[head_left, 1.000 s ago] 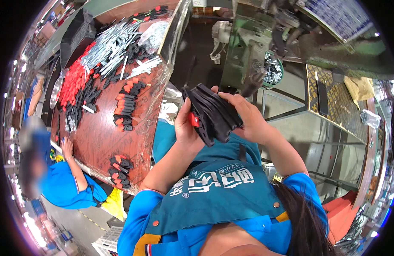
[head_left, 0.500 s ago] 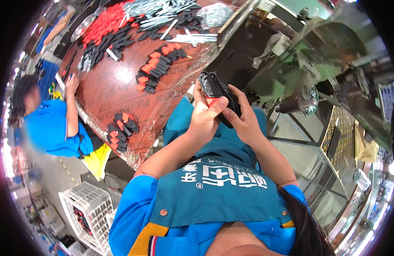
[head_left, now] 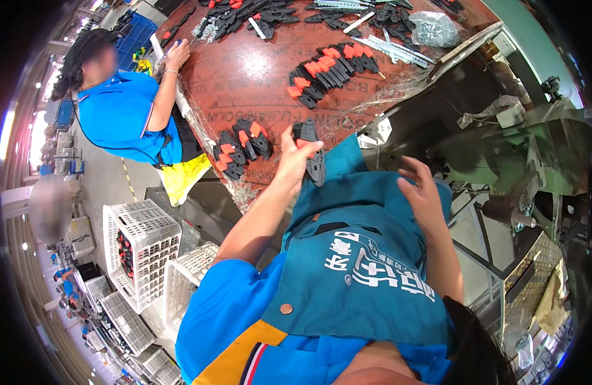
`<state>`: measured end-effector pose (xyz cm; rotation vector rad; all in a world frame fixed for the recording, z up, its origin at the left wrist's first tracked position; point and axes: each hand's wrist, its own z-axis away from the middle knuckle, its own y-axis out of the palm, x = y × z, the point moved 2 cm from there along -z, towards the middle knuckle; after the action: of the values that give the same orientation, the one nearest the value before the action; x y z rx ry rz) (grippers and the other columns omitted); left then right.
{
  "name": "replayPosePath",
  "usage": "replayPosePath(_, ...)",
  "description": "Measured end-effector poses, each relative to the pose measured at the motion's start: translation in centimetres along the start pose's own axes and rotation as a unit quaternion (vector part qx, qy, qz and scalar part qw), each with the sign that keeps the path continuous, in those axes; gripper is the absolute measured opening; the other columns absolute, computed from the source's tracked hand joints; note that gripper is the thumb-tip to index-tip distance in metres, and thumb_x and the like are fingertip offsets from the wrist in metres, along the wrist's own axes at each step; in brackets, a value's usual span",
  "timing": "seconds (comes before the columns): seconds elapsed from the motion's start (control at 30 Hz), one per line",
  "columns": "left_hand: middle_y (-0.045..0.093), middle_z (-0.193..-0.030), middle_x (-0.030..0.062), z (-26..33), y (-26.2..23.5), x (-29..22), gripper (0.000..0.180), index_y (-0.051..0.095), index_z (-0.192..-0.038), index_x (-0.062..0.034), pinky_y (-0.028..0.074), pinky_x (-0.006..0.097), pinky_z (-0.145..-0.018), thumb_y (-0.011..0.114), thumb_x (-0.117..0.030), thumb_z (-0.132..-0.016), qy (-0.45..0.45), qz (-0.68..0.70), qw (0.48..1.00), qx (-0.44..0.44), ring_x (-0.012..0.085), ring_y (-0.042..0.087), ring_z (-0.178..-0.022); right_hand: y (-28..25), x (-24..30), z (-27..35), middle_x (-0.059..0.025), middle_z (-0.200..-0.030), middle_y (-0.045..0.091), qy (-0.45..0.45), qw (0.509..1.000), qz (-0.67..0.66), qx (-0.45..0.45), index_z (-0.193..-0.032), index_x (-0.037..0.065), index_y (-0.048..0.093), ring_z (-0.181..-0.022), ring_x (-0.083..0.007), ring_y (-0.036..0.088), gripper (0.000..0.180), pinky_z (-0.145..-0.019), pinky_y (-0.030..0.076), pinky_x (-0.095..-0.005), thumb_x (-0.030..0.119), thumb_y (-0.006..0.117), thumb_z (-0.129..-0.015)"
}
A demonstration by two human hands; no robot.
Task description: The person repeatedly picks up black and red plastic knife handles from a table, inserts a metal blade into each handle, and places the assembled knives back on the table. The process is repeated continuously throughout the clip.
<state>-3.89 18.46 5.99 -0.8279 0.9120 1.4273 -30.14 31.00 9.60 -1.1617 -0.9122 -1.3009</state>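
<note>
By the desk (head_left: pixel 238 96), the left hand (head_left: pixel 291 160) holds a long black part (head_left: pixel 316 170), pointing nearly twelve-to-six; the right hand (head_left: pixel 424 192), empty, fingers loose, is apart near four o'clock.

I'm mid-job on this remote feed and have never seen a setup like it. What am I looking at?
There is no robot here, just a person's two bare hands. The view comes from a wide fisheye camera worn on that person's head, looking down, so straight edges curve near the rim.

The left hand grips a black part with some red near the edge of the reddish-brown table. The right hand is open and holds nothing.

On the table are a curved row of black-and-red parts, a smaller cluster of similar ones and a clear plastic bag. The hand at the table's far left is a co-worker's.
</note>
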Motion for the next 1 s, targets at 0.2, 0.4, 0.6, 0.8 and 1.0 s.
replayPosePath(0.2, 0.023, -0.145, 0.0228, -5.0, -5.2, -3.9, 0.092, 0.024, -0.149, -0.0092, 0.035, 0.043, -0.108, 0.076, -0.026, -0.075, 0.089, -0.226, 0.962, -0.125, 0.0339, 0.036, -0.132, -4.6, -3.6, 3.0, -0.0085, -0.124, 0.057, 0.065, 0.992, -0.036, -0.098, -0.134, 0.003, 0.05, -0.114, -0.0168, 0.054, 0.047, -0.091, 0.045, -0.0288, 0.025, 0.061, -0.094)
replayPosePath(0.4, 0.033, -0.141, 0.0261, -9.7, -6.7, -4.4, 0.084, 0.03, -0.147, -0.0157, 0.043, 0.047, -0.1, 0.069, -0.039, -0.076, 0.078, -0.489, 0.844, -0.205, 0.0457, 0.053, -0.117, -6.1, -4.0, 4.0, -0.0084, -0.129, 0.056, 0.064, 0.983, -0.064, -0.16, -0.132, 0.002, 0.052, -0.112, -0.0167, 0.056, 0.043, -0.088, 0.046, -0.0284, 0.024, 0.059, -0.096)
replayPosePath(0.6, 0.048, -0.133, 0.0214, -10.6, -5.0, -3.6, 0.062, 0.044, -0.138, -0.0179, 0.027, 0.06, -0.106, 0.064, -0.038, -0.082, 0.013, -0.584, 0.78, -0.225, 0.0383, 0.036, -0.133, -6.5, -4.2, 4.3, -0.0092, -0.117, 0.06, 0.042, 0.979, -0.073, -0.185, -0.132, 0.001, 0.051, -0.106, -0.0142, 0.056, 0.042, -0.086, 0.046, -0.0267, 0.02, 0.06, -0.096)
replayPosePath(0.8, 0.028, -0.15, 0.0286, -11.8, -5.2, -0.3, 0.055, 0.045, -0.137, -0.0059, 0.013, 0.067, -0.111, 0.058, -0.033, -0.091, 0.103, -0.528, 0.781, -0.317, 0.0488, 0.02, -0.141, -6.9, -4.3, 4.5, -0.0091, -0.125, 0.057, 0.048, 0.978, -0.063, -0.191, -0.132, 0.0, 0.051, -0.106, -0.0153, 0.058, 0.042, -0.086, 0.047, -0.0281, 0.022, 0.059, -0.097)
replayPosePath(1.0, 0.022, -0.156, 0.0207, -9.9, -4.1, -1.2, 0.055, 0.043, -0.143, -0.0123, 0.008, 0.074, -0.106, 0.056, -0.033, -0.093, 0.234, -0.66, 0.652, -0.291, 0.0448, 0.012, -0.145, -6.7, -4.2, 3.9, -0.0085, -0.123, 0.058, 0.05, 0.979, -0.062, -0.188, -0.131, 0.0, 0.052, -0.105, -0.0145, 0.058, 0.042, -0.086, 0.047, -0.0272, 0.022, 0.06, -0.096)
